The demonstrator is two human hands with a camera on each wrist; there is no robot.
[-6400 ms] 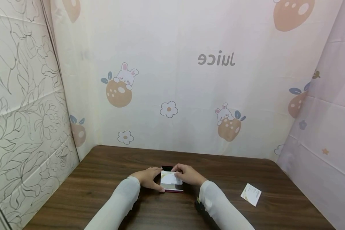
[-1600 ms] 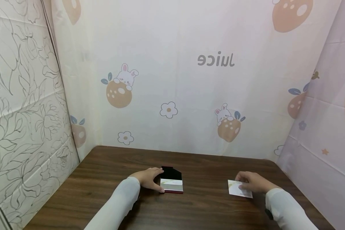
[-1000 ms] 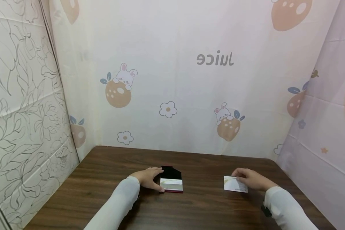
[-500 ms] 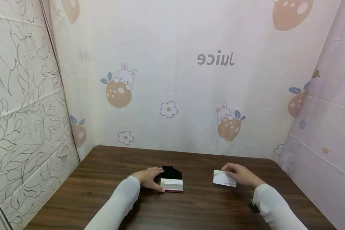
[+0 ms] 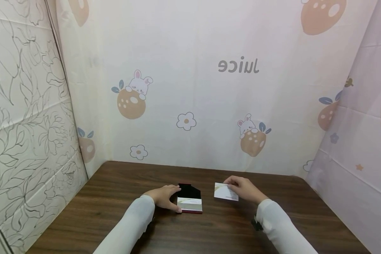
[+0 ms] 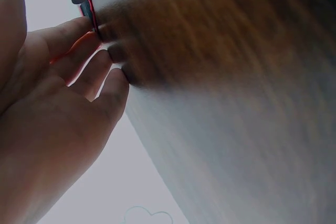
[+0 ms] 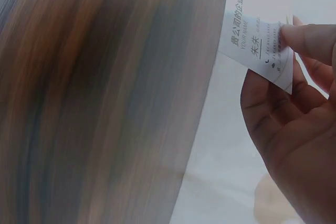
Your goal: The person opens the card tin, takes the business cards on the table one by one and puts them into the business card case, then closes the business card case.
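Note:
A business card case (image 5: 190, 192) lies open on the table, its black flap folded back and a white card with a gold stripe (image 5: 193, 201) in its lower part. My left hand (image 5: 163, 197) holds the case by its left side, thumb at the near corner and fingers at the far one. In the left wrist view the fingertips (image 6: 118, 74) rest by its red edge. My right hand (image 5: 246, 188) pinches a white business card (image 5: 223, 191) between thumb and fingers, above the table to the right of the case. Printed text shows on that card (image 7: 257, 30) in the right wrist view.
The dark wood table (image 5: 184, 233) reaches back to a patterned curtain (image 5: 190, 88). Another curtain (image 5: 35, 106) hangs along the left, and one more (image 5: 362, 148) along the right. A dark wrist strap (image 5: 257, 224) shows under the right sleeve.
Earlier, the right hand was at the case and a card lay on the right of the table. It then picked that card up and carried it left towards the case. The left hand stayed put.

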